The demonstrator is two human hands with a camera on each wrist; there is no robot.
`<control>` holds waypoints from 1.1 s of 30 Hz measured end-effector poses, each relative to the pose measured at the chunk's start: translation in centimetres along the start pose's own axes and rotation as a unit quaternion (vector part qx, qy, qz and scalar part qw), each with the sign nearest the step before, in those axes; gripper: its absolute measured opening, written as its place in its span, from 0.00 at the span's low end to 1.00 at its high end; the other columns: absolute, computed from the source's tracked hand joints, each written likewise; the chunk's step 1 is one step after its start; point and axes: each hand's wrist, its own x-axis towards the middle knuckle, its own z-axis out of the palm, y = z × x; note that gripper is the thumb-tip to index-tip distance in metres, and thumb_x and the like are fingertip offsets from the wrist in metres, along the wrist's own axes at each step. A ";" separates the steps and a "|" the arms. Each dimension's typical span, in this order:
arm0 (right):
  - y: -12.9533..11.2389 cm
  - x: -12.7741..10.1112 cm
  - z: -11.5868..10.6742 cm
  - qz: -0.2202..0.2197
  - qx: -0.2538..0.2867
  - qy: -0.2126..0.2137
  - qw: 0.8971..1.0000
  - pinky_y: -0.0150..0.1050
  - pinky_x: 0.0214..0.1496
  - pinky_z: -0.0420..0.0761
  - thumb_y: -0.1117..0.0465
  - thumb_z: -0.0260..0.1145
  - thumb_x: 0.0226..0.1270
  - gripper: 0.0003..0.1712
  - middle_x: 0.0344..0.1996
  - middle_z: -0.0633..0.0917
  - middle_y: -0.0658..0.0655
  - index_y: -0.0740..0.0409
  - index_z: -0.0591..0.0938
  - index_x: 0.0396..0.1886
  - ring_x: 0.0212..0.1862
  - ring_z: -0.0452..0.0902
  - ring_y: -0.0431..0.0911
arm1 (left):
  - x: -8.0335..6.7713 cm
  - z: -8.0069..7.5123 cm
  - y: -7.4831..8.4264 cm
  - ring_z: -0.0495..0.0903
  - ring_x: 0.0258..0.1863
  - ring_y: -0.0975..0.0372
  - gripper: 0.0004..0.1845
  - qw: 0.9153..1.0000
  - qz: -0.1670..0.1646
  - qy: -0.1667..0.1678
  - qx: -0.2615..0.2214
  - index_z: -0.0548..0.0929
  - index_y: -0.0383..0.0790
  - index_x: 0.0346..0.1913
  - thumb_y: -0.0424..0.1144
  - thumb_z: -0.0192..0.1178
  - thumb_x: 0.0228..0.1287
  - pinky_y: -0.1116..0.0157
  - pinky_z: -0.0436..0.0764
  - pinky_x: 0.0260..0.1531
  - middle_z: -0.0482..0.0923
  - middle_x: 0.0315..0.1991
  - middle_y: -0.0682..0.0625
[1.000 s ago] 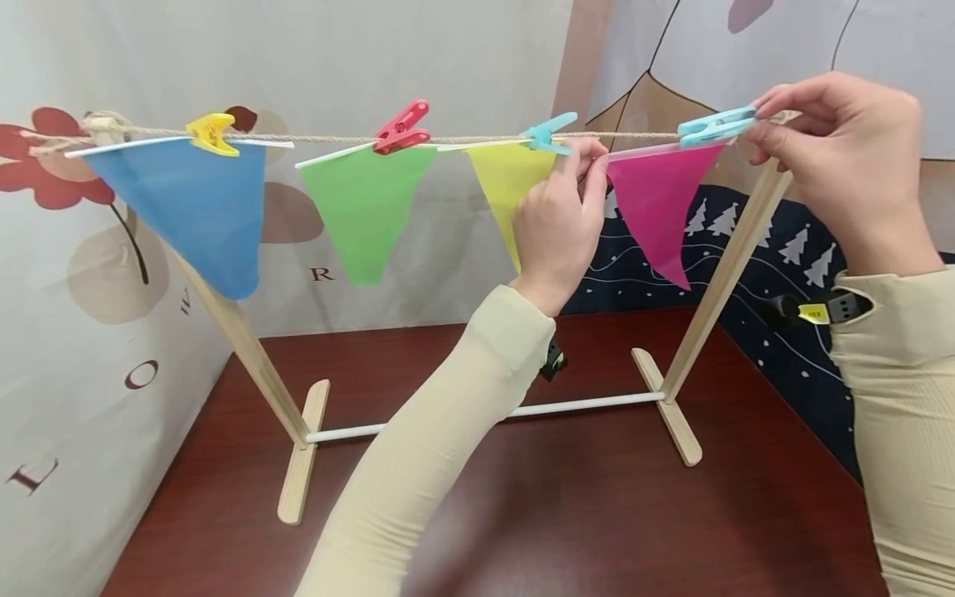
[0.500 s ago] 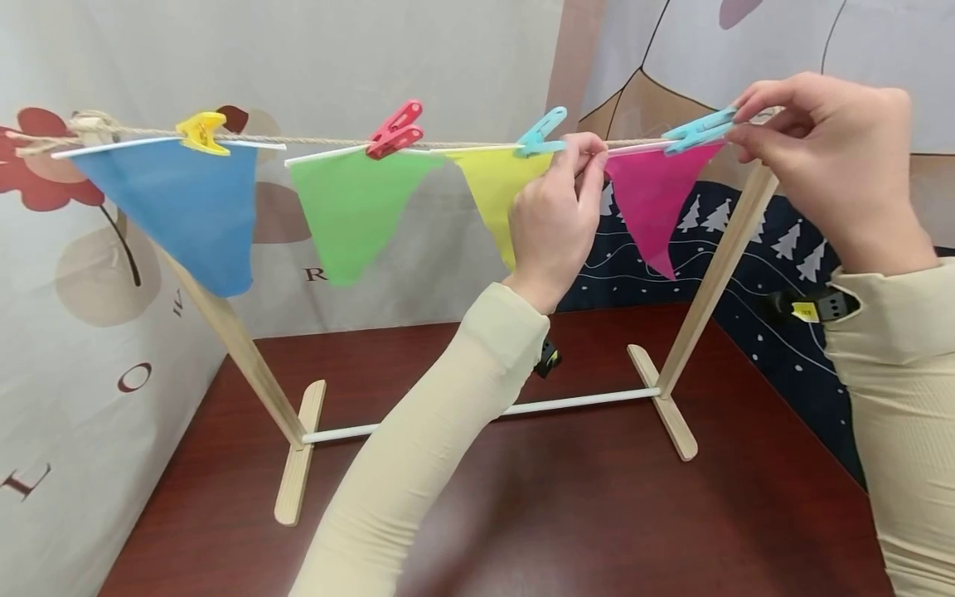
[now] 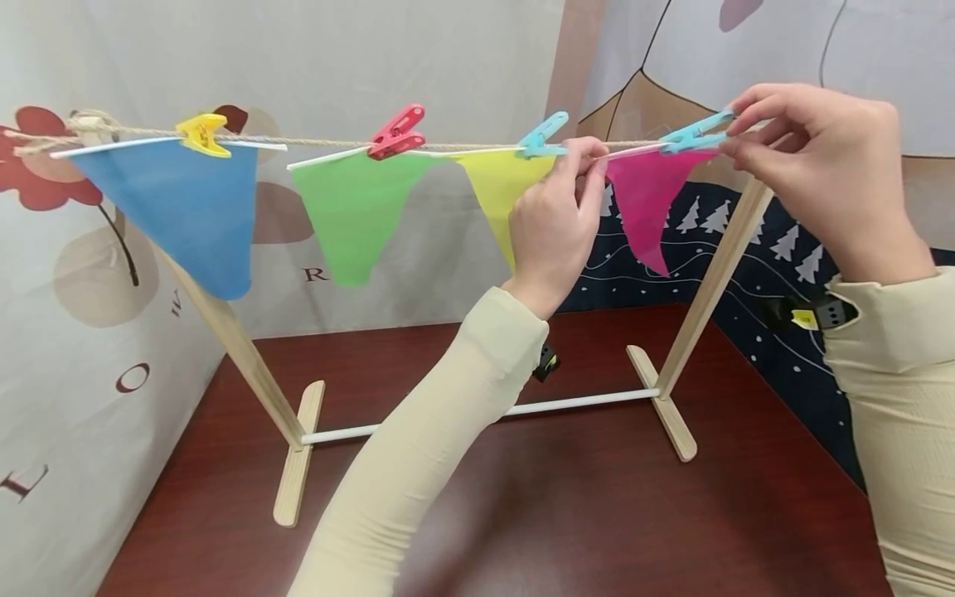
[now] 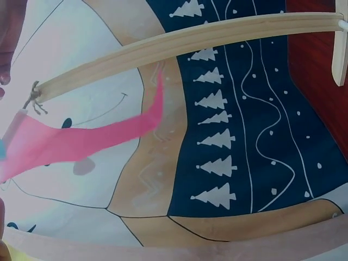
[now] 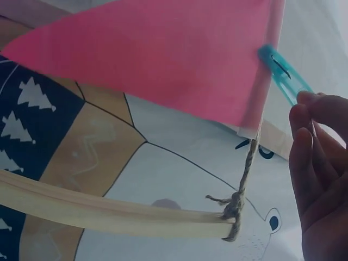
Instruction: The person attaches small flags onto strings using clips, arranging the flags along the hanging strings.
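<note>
My right hand (image 3: 828, 174) pinches the handle end of a light-blue clothespin (image 3: 694, 134) between thumb and fingers. The clothespin's other end sits at the white top edge of a pink pennant flag (image 3: 652, 203). In the right wrist view, the clothespin (image 5: 278, 68) slants over that edge beside the twine. With thumb and index finger, my left hand (image 3: 555, 211) pinches the pink flag's left top corner at the twine (image 3: 313, 142). That hand hides part of a yellow flag (image 3: 485, 178), which hangs from a second light-blue clothespin (image 3: 543, 137).
Farther left hang a green flag (image 3: 361, 215) under a red clothespin (image 3: 398, 133) and a blue flag (image 3: 186, 215) under a yellow clothespin (image 3: 203, 134). Wooden posts (image 3: 712, 290) on flat feet, joined by a white rod (image 3: 582, 404), stand on the dark red table (image 3: 559, 514).
My right hand has moved left and slightly down with the light-blue clothespin, which tilts more steeply. The pink flag's tip has swung left. My left hand keeps its pinch.
</note>
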 end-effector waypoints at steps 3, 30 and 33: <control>0.1 -0.1 0.0 0.014 0.014 -0.012 1.000 0.17 0.36 0.69 0.58 0.64 0.55 0.16 0.46 0.80 0.45 0.56 0.81 0.45 0.30 0.71 0.21 | -0.1 -0.1 0.0 0.71 0.19 0.68 0.14 1.000 0.000 -0.008 -0.001 0.73 0.45 0.49 0.46 0.48 0.65 0.77 0.66 0.22 0.80 0.30 0.54; 0.7 0.0 0.8 0.034 0.070 -0.007 0.997 0.19 0.42 0.69 0.63 0.63 0.57 0.14 0.50 0.74 0.45 0.62 0.81 0.43 0.48 0.67 0.37 | -1.9 -0.5 -1.6 0.67 0.19 0.71 0.09 0.991 0.113 -0.006 0.064 0.74 0.42 0.42 0.41 0.47 0.64 0.76 0.65 0.16 0.74 0.29 0.55; 0.9 -0.3 0.8 0.043 0.074 -0.004 0.996 0.19 0.42 0.69 0.64 0.63 0.57 0.14 0.50 0.74 0.45 0.62 0.82 0.43 0.49 0.66 0.36 | -2.2 -0.5 -1.8 0.68 0.19 0.70 0.09 0.991 0.114 -0.017 0.066 0.74 0.43 0.42 0.41 0.46 0.64 0.75 0.64 0.15 0.74 0.29 0.55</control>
